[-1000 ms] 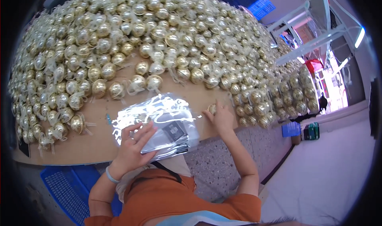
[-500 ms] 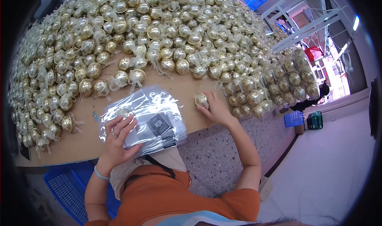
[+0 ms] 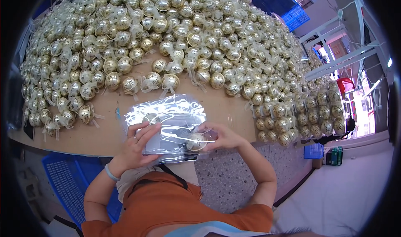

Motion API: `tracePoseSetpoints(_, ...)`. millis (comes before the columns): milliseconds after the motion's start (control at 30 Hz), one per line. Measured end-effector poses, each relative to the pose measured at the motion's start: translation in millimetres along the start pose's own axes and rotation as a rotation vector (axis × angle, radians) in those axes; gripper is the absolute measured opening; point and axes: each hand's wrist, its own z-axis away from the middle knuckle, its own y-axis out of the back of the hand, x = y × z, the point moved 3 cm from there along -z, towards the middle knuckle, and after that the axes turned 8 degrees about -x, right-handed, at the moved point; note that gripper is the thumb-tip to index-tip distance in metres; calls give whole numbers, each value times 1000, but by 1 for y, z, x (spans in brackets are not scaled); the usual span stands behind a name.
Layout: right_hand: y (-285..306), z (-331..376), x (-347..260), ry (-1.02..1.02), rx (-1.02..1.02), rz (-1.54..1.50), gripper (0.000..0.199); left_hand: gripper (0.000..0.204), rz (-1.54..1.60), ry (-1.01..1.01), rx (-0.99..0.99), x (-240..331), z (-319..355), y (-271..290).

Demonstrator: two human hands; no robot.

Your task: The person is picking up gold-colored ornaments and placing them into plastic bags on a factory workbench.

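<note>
A gold ball ornament [image 3: 196, 142] with cut-out patterns is gripped in my right hand [image 3: 223, 137], thumb and fingers on its right side. Clear film with bright glare appears to cover this ball. It is at the right part of a stack of clear plastic bags [image 3: 175, 107] at the table's near edge. Across the stack's left part rests my left hand [image 3: 141, 143], fingers stretched out and thumb apart. Just beyond its fingertips shows a small gold round thing [image 3: 152, 119], partly hidden by fingers and glare.
A large heap of gold ball ornaments [image 3: 179, 30] with pale ribbons covers the brown table [image 3: 225, 112]. Packed rows of balls [image 3: 284, 124] stand at its right edge. A blue crate [image 3: 71, 182] is below the table at left; another blue crate [image 3: 295, 16] is at the far right.
My right hand has brought a gold ball ornament from the bare table leftward and nearer, onto the plastic bags. My left hand still rests on the stack. The view has shifted.
</note>
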Motion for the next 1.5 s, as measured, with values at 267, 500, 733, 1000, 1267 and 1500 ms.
tracePoseSetpoints(267,-49,-80,2,18,-56,43,51,82,-51,-41,-37,0,-3,1)
tracePoseSetpoints(500,-29,-95,-3,112,-235,191,33,74,-126,-32,-56,8,-6,-2)
tracePoseSetpoints(733,74,-73,-92,68,316,717,34,73,-120,-9,-58,14,-9,1)
tracePoseSetpoints(1000,23,-177,-54,-59,145,1212,53,71,-287,-27,-81,22,-11,2)
tracePoseSetpoints(1267,61,28,-31,129,450,-283,50,83,-99,-10,-142,16,-14,-1)
tracePoseSetpoints(1500,11,51,11,-65,790,663,61,88,-55,41,-122,14,-19,4)
